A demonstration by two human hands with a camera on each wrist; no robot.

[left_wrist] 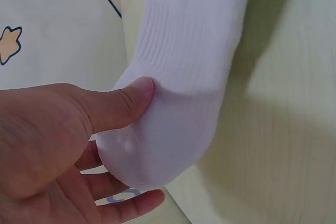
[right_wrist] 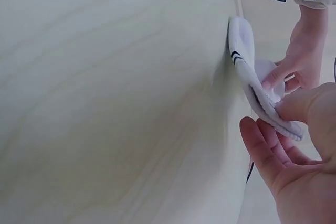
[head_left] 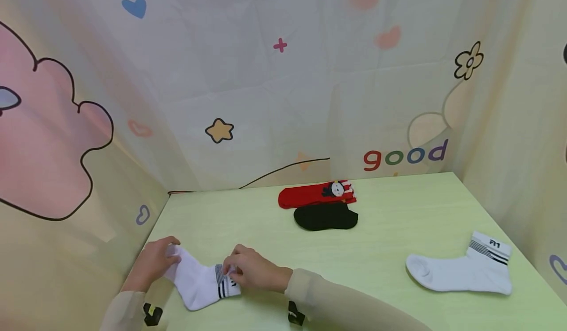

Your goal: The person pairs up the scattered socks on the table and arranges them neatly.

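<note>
A white sock [head_left: 195, 281] with black stripes at its cuff lies at the left part of the table, held at both ends. My left hand [head_left: 155, 262] pinches its toe end between thumb and fingers; the thumb lies on top of the fabric in the left wrist view, where the sock [left_wrist: 173, 108] fills the middle. At the striped cuff, my right hand [head_left: 252, 269] pinches the edge. Seen from the right wrist, the cuff edge [right_wrist: 262, 103] sits between thumb and fingers of the right hand [right_wrist: 299, 182], lifted at that end.
Another white striped sock [head_left: 460, 272] lies flat at the right of the table [head_left: 385, 242]. Toward the back, a red sock [head_left: 305, 195] with a cartoon figure lies against a black sock [head_left: 325, 216]. A printed curtain [head_left: 266, 84] stands behind and at both sides.
</note>
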